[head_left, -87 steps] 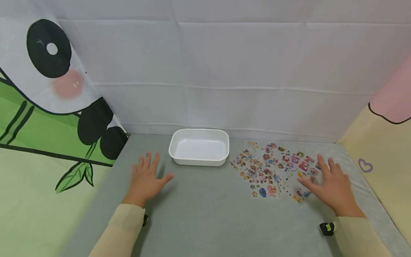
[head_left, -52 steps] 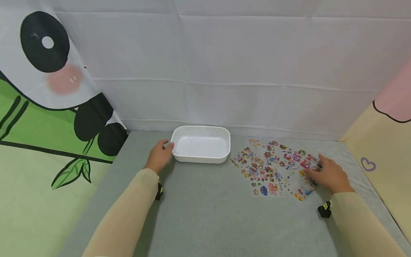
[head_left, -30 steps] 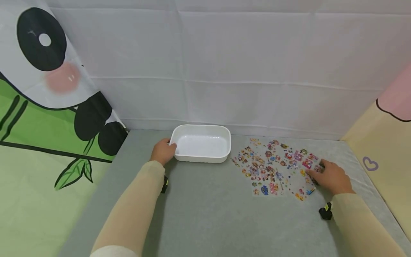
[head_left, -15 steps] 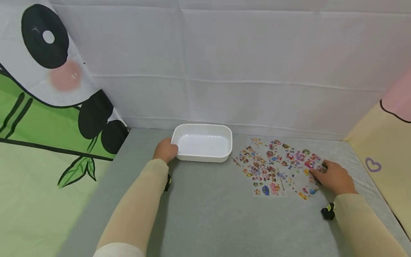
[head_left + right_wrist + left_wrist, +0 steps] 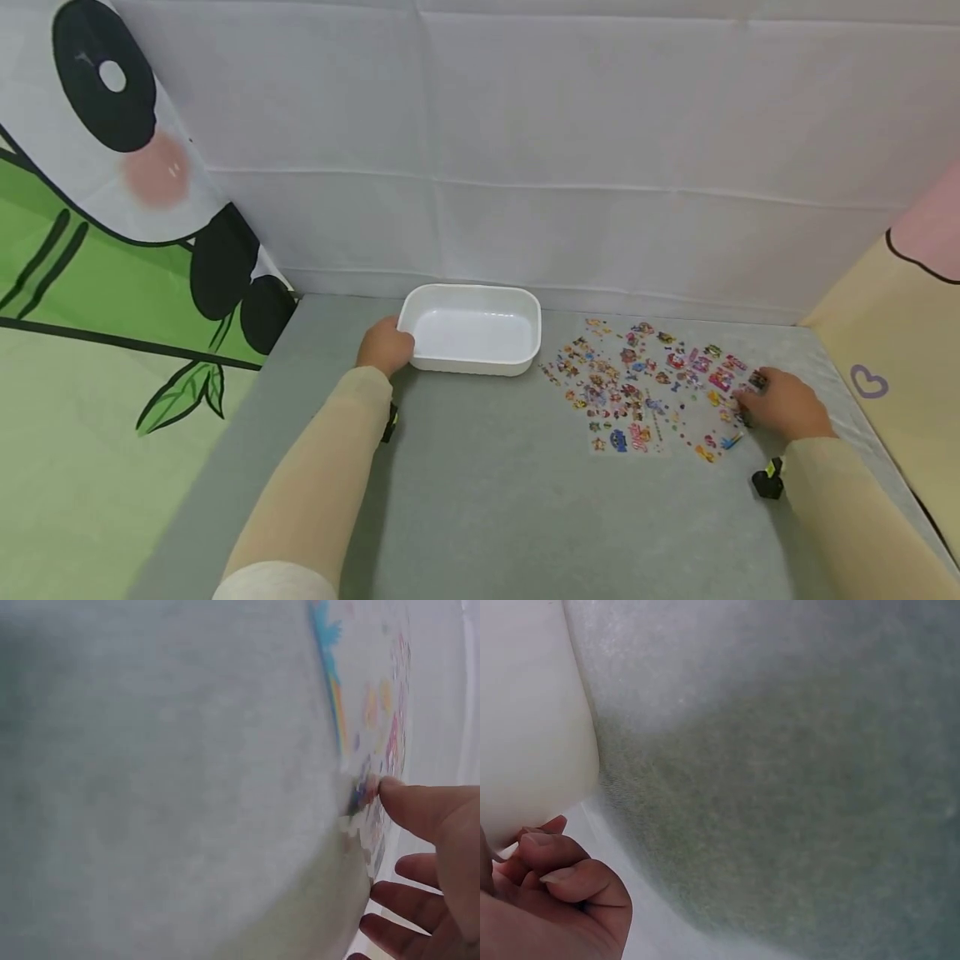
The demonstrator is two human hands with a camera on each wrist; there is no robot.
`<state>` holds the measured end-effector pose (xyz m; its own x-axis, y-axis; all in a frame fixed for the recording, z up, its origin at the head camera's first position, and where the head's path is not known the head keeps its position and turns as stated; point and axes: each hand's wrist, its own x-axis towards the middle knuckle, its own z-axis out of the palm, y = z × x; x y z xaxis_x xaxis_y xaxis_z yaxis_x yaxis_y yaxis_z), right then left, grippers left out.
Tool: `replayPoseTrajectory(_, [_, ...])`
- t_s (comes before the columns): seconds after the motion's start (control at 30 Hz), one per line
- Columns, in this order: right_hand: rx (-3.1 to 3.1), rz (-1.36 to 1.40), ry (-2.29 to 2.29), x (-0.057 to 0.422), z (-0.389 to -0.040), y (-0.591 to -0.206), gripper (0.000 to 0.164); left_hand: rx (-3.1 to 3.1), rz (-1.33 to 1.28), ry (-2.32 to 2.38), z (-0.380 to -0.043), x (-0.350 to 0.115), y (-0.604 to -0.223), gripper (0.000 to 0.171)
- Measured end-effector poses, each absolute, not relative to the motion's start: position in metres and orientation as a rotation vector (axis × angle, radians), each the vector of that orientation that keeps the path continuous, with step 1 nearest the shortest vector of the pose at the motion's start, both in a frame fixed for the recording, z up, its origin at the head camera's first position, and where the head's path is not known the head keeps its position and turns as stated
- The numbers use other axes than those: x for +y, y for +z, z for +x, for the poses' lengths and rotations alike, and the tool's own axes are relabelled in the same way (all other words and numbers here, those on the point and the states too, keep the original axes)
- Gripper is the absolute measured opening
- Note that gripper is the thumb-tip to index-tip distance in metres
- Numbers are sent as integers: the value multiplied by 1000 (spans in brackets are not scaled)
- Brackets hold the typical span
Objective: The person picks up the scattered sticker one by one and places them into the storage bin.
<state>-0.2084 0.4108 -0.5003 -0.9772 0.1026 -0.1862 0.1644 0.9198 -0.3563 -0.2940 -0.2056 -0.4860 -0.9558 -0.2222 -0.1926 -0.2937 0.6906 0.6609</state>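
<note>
At the back middle of the table stands a white rectangular tray (image 5: 470, 333) with nothing in it. My left hand (image 5: 386, 346) grips its left end; in the left wrist view the curled fingers (image 5: 585, 885) are at the tray's wall (image 5: 532, 720). To the right lie clear sticker sheets (image 5: 637, 387), overlapping and printed with small colourful cartoon figures. My right hand (image 5: 786, 402) pinches the right-hand edge of a sheet. In the right wrist view the thumb (image 5: 412, 806) presses on the printed side, and the other fingers are around the edge, partly hidden.
A grey cloth covers the table (image 5: 525, 483). Behind it hangs a white creased backdrop (image 5: 525, 167). A green cartoon-printed cloth (image 5: 112, 275) borders the left side, a cream one (image 5: 885, 333) the right. Each wrist carries a small black camera (image 5: 768, 479).
My left hand, spread beside the tray at first, has moved right and taken hold of its end. My right hand has come from spread above the sheets to pinching their right edge.
</note>
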Motion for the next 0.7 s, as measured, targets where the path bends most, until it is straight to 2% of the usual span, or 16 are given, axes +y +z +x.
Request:
replayPoseTrajectory(0.33, [2885, 327, -591, 415, -214, -500, 82, 2804, -429, 1125, -294, -206, -488, 47])
replayPoseTrajectory(0.7, [2882, 371, -662, 411, -213, -497, 84, 2808, -417, 1120, -295, -205, -488, 48])
